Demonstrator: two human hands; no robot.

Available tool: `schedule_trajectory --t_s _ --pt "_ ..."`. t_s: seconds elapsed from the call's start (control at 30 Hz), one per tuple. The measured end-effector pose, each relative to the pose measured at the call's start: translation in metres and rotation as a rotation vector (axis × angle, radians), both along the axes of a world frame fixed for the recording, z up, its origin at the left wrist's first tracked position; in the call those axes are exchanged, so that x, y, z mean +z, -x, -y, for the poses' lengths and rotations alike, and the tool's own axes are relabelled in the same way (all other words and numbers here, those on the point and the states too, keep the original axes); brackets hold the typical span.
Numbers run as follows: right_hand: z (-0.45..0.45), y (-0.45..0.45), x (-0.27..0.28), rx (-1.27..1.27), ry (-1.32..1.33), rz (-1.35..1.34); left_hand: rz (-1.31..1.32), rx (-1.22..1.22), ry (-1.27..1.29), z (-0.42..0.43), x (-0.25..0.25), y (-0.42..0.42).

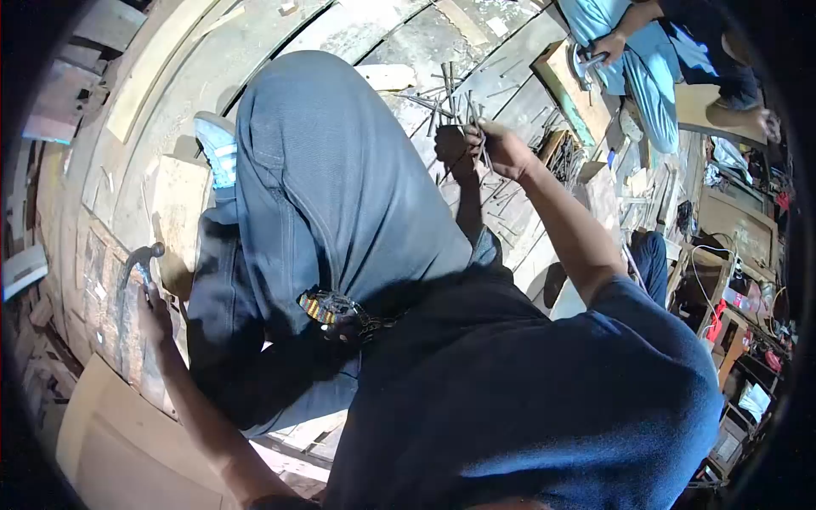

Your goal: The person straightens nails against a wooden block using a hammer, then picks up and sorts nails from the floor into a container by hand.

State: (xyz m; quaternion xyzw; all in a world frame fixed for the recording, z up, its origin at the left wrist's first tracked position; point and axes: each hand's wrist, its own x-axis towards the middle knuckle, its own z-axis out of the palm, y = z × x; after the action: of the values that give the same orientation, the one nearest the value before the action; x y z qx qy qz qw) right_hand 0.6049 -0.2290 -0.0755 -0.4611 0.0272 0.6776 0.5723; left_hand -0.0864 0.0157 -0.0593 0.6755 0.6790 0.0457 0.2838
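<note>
Dark metal nails [478, 132] are pinched between the thumb and fingers of the right hand [507, 153], closed on them above the wooden floorboards [399, 47]. Loose nails [448, 81] lie scattered just beyond that hand. The left hand [153, 316], well apart across the bent trouser leg [331, 161], is wrapped around the hammer [143, 254]. Beyond the nails, another person's hand [609, 46] rests near a wooden block [574, 92].
</note>
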Motion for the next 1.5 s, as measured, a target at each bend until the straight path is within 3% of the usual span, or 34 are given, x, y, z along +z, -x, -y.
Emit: schedule_trajectory --t_s 0.03,0.1,0.13,0.2,0.3,0.43,0.5,0.73,0.83,0.9,0.93,1.03,1.07,1.17,1.3,1.43,1.47,1.5 --pt "-0.002 0.0 0.008 -0.104 -0.101 -0.157 0.003 0.0 -0.004 -0.004 -0.003 0.004" --pt "-0.008 0.004 0.023 -0.234 -0.027 -0.074 -0.006 0.022 0.062 -0.005 -0.007 0.01" --pt "-0.007 -0.002 0.017 -0.244 -0.112 -0.2 -0.005 0.024 0.06 -0.004 -0.01 0.012" --pt "-0.005 -0.016 -0.001 -0.259 -0.24 -0.401 -0.121 -0.051 -0.119 -0.003 -0.014 0.012" --pt "-0.011 -0.011 0.005 -0.269 -0.266 -0.357 0.061 0.019 0.005 0.005 0.01 -0.013" --pt "-0.021 0.001 0.019 -0.288 -0.235 -0.204 0.02 0.003 -0.122 0.008 0.006 -0.017" --pt "-0.031 0.009 0.029 -0.304 -0.25 -0.244 0.05 -0.106 -0.159 0.008 0.008 -0.015" --pt "-0.06 0.021 0.055 -0.308 -0.487 -0.376 0.062 -0.081 -0.117 0.005 0.004 -0.01" --pt "-0.067 0.032 0.079 -0.337 -0.46 -0.245 0.123 -0.007 -0.063 0.009 0.009 -0.017" --pt "-0.072 0.036 0.091 -0.349 -0.495 -0.293 0.02 -0.089 -0.196 0.011 0.013 -0.024" --pt "-0.075 0.037 0.095 -0.347 -0.513 -0.296 0.068 -0.004 -0.059 0.008 0.014 -0.021" --pt "-0.086 0.043 0.111 -0.24 -0.538 -0.081 0.035 -0.008 -0.039 0.009 0.021 -0.026" --pt "-0.091 0.049 0.119 -0.2 -0.564 -0.13 0.227 0.076 -0.025 0.009 0.007 -0.018" --pt "-0.103 0.076 0.143 -0.133 -0.517 0.063 0.003 -0.037 -0.057 0.008 0.021 -0.024" --pt "-0.122 0.127 0.159 -0.198 -0.5 0.401 0.027 0.037 -0.095 0.011 0.018 -0.027" --pt "-0.139 0.17 0.167 -0.251 -0.659 0.421 0.095 0.114 0.0 0.011 0.024 -0.033" --pt "-0.14 0.171 0.164 -0.158 -0.707 0.543 0.095 0.119 -0.007 0.013 0.026 -0.035" --pt "-0.142 0.177 0.164 -0.168 -0.74 0.487 0.024 0.054 -0.095 0.015 0.028 -0.038"
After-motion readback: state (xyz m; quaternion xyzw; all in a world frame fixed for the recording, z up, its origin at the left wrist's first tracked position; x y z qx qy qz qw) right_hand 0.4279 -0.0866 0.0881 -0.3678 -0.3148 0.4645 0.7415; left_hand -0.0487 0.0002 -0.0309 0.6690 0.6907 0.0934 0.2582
